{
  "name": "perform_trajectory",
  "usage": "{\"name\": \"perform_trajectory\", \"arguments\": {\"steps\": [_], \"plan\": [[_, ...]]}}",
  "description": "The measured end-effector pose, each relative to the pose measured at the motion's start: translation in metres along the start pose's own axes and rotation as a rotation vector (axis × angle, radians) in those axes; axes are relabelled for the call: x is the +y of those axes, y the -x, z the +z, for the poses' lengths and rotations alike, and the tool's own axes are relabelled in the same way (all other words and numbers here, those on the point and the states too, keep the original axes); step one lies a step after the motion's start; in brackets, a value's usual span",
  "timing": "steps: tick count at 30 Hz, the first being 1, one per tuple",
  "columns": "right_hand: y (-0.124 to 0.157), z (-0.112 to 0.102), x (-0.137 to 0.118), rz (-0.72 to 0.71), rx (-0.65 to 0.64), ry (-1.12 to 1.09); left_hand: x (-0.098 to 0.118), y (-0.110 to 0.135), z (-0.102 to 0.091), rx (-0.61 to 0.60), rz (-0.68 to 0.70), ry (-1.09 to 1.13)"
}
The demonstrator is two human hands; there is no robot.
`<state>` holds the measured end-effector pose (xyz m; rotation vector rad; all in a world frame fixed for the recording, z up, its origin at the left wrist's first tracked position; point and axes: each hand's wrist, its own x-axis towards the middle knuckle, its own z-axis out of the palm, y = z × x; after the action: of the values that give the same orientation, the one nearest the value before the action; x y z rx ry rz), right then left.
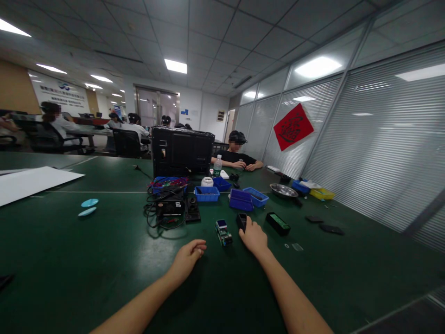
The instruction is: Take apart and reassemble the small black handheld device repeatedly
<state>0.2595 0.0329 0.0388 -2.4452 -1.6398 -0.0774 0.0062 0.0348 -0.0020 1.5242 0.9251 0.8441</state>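
Observation:
My right hand [255, 235] has its fingers around the near end of a small black plastic casing [241, 220] on the green table. Just left of that casing lies a green circuit board [222, 233] with a small display at its far end. Short of the board, my left hand [189, 259] hovers low over the table, fingers loosely extended and nothing visible in them. To the right of my right hand rests a black case [278, 224] with a green board showing inside. A small ring [286, 246] and a clear plastic piece [297, 247] lie nearer me.
A black box with cables [170, 206] stands at left, before a large black computer case [183, 150]. Blue bins [206, 197], a water bottle [217, 166] and a metal pan [283, 190] sit farther back. Flat black pieces [332, 229] lie right. A person [239, 157] sits opposite.

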Motion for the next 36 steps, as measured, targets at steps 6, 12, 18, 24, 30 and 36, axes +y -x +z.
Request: {"name": "perform_trajectory", "arguments": {"steps": [6, 12, 18, 24, 30, 36], "plan": [[0.007, -0.011, -0.007, -0.088, 0.221, 0.036, -0.006, -0.002, -0.001, 0.006, 0.025, -0.027], [0.035, -0.016, -0.043, -0.351, 0.2, -0.144, -0.004, -0.002, -0.002, 0.013, 0.031, -0.049], [0.043, -0.002, -0.055, -0.357, 0.102, -0.139, -0.003, -0.001, -0.002, 0.006, 0.031, -0.066], [0.024, -0.002, -0.037, -0.241, 0.013, -0.28, -0.004, -0.001, -0.003, 0.002, 0.029, -0.078], [0.012, -0.001, -0.023, -0.211, -0.007, -0.198, -0.001, 0.001, -0.003, 0.001, 0.028, -0.092], [0.013, -0.009, -0.021, -0.196, 0.08, -0.169, -0.002, 0.001, -0.002, 0.003, 0.017, -0.067]]}}
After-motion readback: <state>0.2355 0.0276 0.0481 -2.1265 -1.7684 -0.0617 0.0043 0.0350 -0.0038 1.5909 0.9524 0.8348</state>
